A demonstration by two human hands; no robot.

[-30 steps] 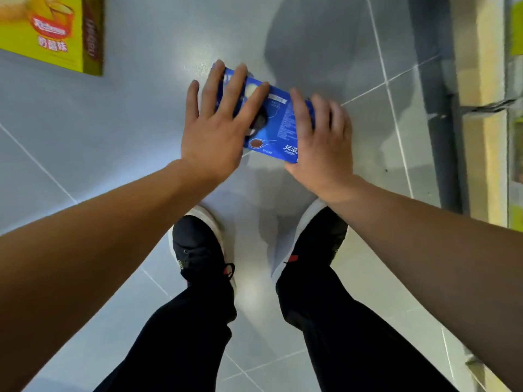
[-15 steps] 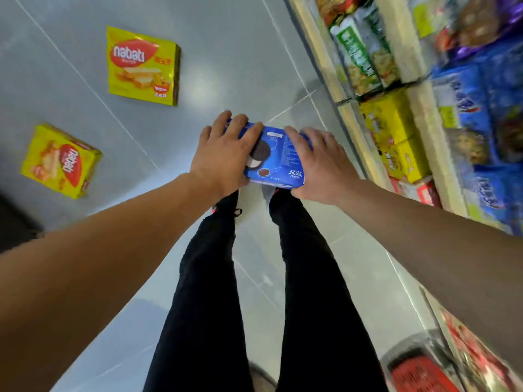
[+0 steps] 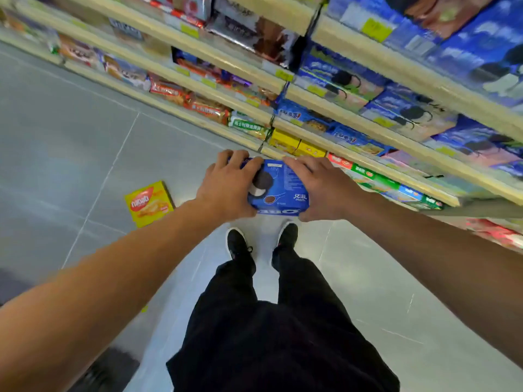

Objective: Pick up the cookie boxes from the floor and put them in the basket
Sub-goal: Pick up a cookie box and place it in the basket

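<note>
A blue cookie box [image 3: 278, 190] with a black-and-white sandwich cookie printed on it is held in front of me, well above the floor. My left hand [image 3: 229, 188] grips its left end and my right hand [image 3: 319, 188] grips its right end, fingers curled over the top. A yellow wafer box [image 3: 148, 203] lies flat on the grey tiled floor, to the left of my hands. No basket is in view.
Store shelves [image 3: 283, 89] packed with biscuit and snack packs run along the right and the top of the view. My legs and black shoes [image 3: 240, 244] stand below the held box. A dark object [image 3: 107, 372] shows at the bottom left edge.
I have stood up, lifting the blue box off the floor with both hands. The view has swung up toward the shelves, and only one yellow box remains in sight.
</note>
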